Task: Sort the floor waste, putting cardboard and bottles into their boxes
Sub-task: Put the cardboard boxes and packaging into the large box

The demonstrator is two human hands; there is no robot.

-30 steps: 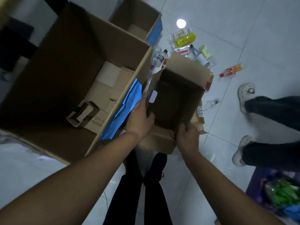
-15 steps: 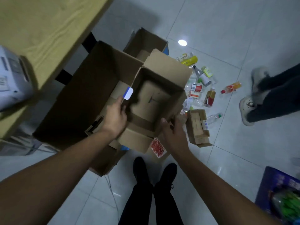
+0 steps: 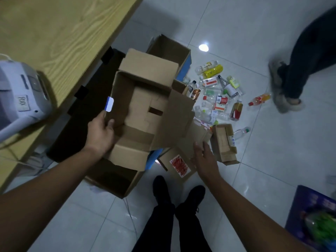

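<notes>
My left hand [image 3: 101, 132] grips the left wall of an open brown cardboard box [image 3: 143, 108], which hangs over the large dark cardboard bin [image 3: 112, 180] below it. My right hand [image 3: 204, 157] is off the box, fingers apart, hovering beside its right flap above a flat carton with a red label [image 3: 179, 163]. A heap of plastic bottles [image 3: 216, 99] lies on the floor to the right. Behind it stands a second open box [image 3: 169, 50] with a blue side.
A small opened carton [image 3: 224, 142] lies right of my right hand. A wooden table [image 3: 60, 33] with a white device [image 3: 20, 93] fills the left. Another person's legs [image 3: 294, 79] stand at the right. My own feet [image 3: 178, 195] are below. A blue bag [image 3: 312, 220] sits bottom right.
The held box has swung left over the large bin and tilted open toward me. My right hand has let go of it and dropped away to the right.
</notes>
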